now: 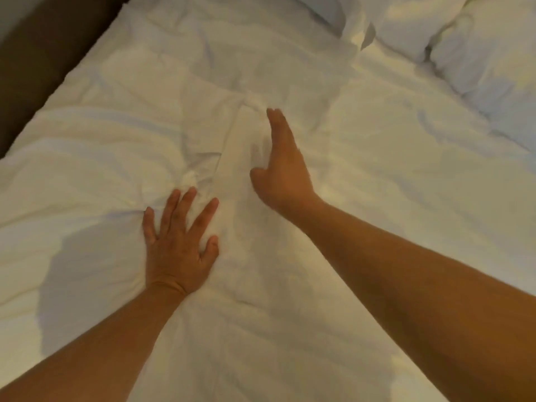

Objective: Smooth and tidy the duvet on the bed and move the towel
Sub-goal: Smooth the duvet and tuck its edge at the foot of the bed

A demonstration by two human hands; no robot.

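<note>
Covering nearly the whole bed, the white duvet (377,175) lies rumpled, with a raised fold (235,158) running lengthwise through its middle and smaller creases fanning out from it. Both hands sit on either side of that fold. The left hand (179,242) presses flat on the duvet just left of the fold's near end, palm down, fingers straight and spread, holding nothing; the fabric bunches into a small pucker just beyond its fingertips. The right hand (282,166) stands more on edge, further up the bed, its straight fingers held together along the right flank of the fold and its thumb angled toward the ridge; it grips nothing, and motion blur makes it hard to tell how firmly it touches the cloth. The two hands are apart, with the fold between them. Both forearms are bare. Two white pillows (452,33) lie at the top right, touching the duvet's upper edge. A dark brown strip (37,59) borders the bed's left side.
</note>
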